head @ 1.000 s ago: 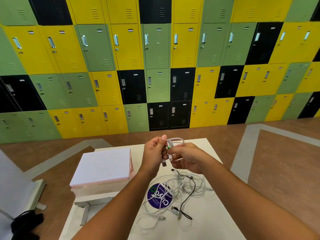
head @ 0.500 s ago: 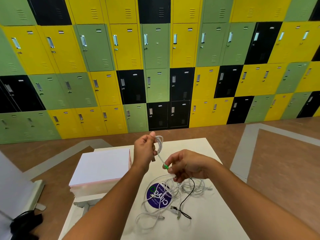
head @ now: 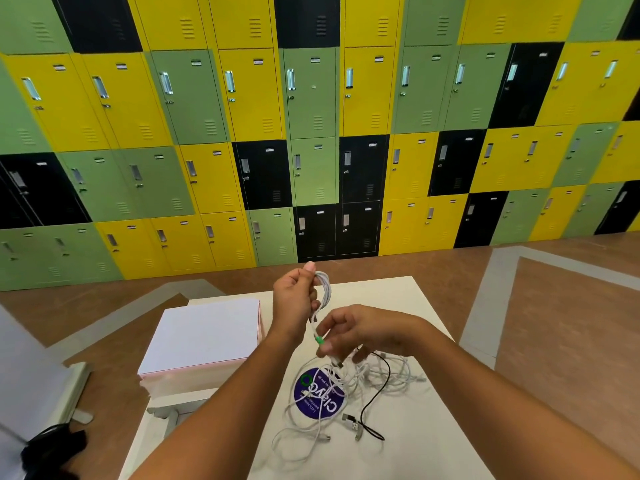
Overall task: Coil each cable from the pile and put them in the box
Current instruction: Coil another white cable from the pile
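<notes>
Hands have parted at mid-frame: the left hand (head: 294,299) grips the white cable (head: 325,289) loops, and the right hand (head: 363,330) pinches its green-tipped tail (head: 319,340). Coiling looks unfinished.

Bright, even light all round here, and the white table (head: 398,459) is close to glaring. The cable pile (head: 349,379) on it throws only faint, soft shadows. Behind the table the lockers (head: 311,98) lean and bow towards the frame edges, slightly soft, their handles glinting.

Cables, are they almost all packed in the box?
Not nearly. Done: nothing shows in the box, whose top looks closed. In hand: the left hand holds a partly coiled white cable; the right hand pinches near its green end. Left: a tangled pile lies on the table.
</notes>
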A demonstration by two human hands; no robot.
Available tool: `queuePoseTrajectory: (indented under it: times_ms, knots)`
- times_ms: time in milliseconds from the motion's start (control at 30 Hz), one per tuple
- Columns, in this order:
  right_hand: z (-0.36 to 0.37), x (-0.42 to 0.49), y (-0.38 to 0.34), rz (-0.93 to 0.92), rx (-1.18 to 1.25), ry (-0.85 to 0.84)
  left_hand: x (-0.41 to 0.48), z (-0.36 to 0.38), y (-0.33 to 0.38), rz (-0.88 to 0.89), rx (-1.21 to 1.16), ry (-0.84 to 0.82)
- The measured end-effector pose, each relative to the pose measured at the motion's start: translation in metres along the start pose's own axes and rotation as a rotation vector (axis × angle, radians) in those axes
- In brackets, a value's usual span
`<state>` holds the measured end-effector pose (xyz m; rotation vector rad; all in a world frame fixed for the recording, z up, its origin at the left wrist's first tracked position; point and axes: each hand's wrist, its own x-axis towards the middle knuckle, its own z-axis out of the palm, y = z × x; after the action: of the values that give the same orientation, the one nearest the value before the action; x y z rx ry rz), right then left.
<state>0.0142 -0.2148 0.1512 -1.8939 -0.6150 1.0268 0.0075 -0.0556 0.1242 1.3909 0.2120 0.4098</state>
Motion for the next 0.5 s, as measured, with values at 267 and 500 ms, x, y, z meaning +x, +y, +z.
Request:
queuePoseTrajectory:
  times_ms: [267,500]
  knots:
    - [0.013,0.01,-0.003,-0.075,0.096,0.194,-0.006,0.001,0.003,0.033,0.009,0.018]
    - [0.008,0.01,0.005,-0.169,0.095,0.242,0.002,-0.004,0.011,-0.205,-0.356,0.061]
